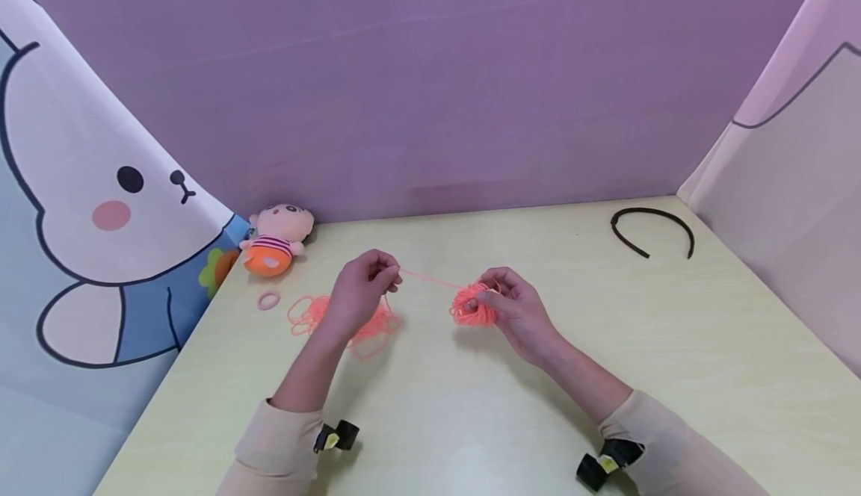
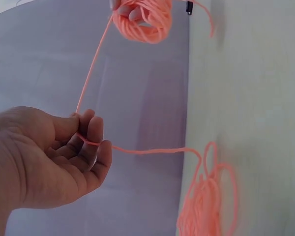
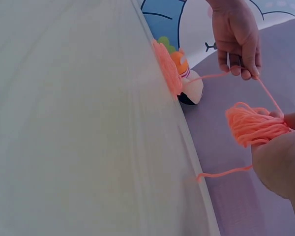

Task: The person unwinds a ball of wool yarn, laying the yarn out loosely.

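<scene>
My right hand point(image 1: 525, 317) grips a wound bundle of coral-pink yarn point(image 1: 471, 308), its loops wrapped around the fingers. From the bundle a single taut strand point(image 1: 430, 279) runs left to my left hand point(image 1: 359, 287), which pinches it between thumb and forefinger above the table. Past the pinch, in the left wrist view, the strand crosses the curled fingers and drops to a loose pile of the same yarn point(image 2: 201, 206). That pile lies on the table under my left hand, partly hidden by the forearm in the head view. A short loose tail point(image 3: 226, 173) hangs from the bundle.
A plush doll point(image 1: 276, 240) with orange bottoms sits at the table's back left corner. Close in front of it lies a small pink ring point(image 1: 267, 300). A black headband point(image 1: 652, 212) rests at the back right. A purple cloth wall point(image 1: 430, 93) stands behind the table.
</scene>
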Demonstrator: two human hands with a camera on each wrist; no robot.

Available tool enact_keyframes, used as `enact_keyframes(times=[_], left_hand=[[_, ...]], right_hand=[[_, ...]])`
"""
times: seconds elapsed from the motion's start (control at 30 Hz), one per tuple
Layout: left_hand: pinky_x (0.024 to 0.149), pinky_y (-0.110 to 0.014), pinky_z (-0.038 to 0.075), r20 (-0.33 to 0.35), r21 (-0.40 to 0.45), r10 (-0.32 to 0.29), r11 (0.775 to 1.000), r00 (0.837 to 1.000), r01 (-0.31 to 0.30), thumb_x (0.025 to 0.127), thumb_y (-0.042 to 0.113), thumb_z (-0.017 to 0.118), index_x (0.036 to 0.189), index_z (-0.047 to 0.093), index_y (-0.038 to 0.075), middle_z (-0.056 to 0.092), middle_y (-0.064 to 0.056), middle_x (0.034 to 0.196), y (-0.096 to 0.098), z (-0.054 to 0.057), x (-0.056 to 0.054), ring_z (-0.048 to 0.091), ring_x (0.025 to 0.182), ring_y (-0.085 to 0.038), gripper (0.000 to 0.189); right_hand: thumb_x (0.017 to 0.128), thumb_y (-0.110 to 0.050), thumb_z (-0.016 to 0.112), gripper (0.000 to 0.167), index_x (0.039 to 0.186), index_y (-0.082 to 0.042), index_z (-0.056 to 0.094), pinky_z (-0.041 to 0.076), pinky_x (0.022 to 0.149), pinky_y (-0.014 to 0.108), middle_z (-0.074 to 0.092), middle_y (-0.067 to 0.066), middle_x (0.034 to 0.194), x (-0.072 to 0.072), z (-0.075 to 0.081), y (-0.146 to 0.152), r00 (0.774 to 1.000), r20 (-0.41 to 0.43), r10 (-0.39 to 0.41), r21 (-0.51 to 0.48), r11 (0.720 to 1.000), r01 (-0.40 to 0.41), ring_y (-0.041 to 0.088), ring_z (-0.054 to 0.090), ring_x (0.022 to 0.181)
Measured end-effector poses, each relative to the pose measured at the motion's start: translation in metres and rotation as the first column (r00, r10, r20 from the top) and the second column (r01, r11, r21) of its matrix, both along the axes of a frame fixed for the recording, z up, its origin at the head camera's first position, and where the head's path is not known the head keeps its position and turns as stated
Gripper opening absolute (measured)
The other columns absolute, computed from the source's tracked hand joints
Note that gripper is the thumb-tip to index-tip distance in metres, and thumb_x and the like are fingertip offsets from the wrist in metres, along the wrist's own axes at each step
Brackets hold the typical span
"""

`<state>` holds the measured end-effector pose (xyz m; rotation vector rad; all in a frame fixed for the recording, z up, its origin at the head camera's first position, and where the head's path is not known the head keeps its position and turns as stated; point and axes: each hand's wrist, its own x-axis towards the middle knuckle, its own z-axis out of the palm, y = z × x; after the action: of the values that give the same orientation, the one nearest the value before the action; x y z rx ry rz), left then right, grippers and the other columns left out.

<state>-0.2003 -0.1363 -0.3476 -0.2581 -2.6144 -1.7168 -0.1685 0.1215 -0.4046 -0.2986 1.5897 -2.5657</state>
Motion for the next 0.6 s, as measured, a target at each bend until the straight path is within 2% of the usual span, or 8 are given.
enact_keyframes(times=[0.1, 0.27, 0.43, 0.6], left_hand=[[0.083, -0.035, 0.056, 0.007, 0.001, 0.009, 1.0, 1.0, -0.009, 0.103, 0.011, 0.06, 0.105, 0.063, 0.003, 0.065, -0.013, 0.096, -0.003, 0.001, -0.001, 0.067, 0.09, -0.03, 0.009], [0.087, -0.044, 0.055, 0.005, 0.003, 0.023, 1.0, 1.0, -0.023, 0.103, 0.01, 0.059, 0.109, 0.062, -0.001, 0.065, -0.015, 0.097, -0.008, 0.003, -0.003, 0.067, 0.09, -0.029, 0.013], [0.088, -0.042, 0.055, 0.019, 0.001, 0.046, 0.999, 0.999, -0.046, 0.104, 0.01, 0.058, 0.11, 0.061, -0.001, 0.065, -0.016, 0.098, -0.014, 0.005, -0.004, 0.066, 0.091, -0.031, 0.013], [0.089, -0.045, 0.054, 0.038, 0.002, 0.089, 0.996, 0.995, -0.089, 0.104, 0.009, 0.057, 0.111, 0.061, -0.003, 0.065, -0.017, 0.099, -0.021, 0.006, -0.007, 0.066, 0.089, -0.029, 0.015]], right_hand=[[0.097, 0.007, 0.059, 0.021, 0.114, -0.002, 0.054, 0.057, 0.084, 0.03, 0.052, 0.008, 0.105, -0.001, -0.001, 0.0, 1.0, 0.005, -0.007, -0.004, 1.0, 0.007, 0.021, 0.063, 0.088], [0.096, 0.011, 0.057, 0.022, 0.112, -0.003, 0.055, 0.055, 0.079, 0.023, 0.052, 0.007, 0.104, -0.002, 0.0, 0.0, 0.999, 0.025, -0.032, -0.016, 0.999, 0.032, 0.016, 0.06, 0.089], [0.096, 0.01, 0.057, 0.021, 0.113, -0.002, 0.054, 0.055, 0.078, 0.023, 0.052, 0.007, 0.103, -0.003, -0.001, 0.0, 0.999, 0.03, -0.04, -0.019, 0.999, 0.041, 0.015, 0.061, 0.088], [0.096, 0.011, 0.057, 0.022, 0.113, -0.003, 0.054, 0.054, 0.074, 0.022, 0.053, 0.007, 0.102, -0.003, -0.002, -0.001, 0.998, 0.028, -0.054, -0.012, 0.998, 0.054, 0.014, 0.061, 0.087]])
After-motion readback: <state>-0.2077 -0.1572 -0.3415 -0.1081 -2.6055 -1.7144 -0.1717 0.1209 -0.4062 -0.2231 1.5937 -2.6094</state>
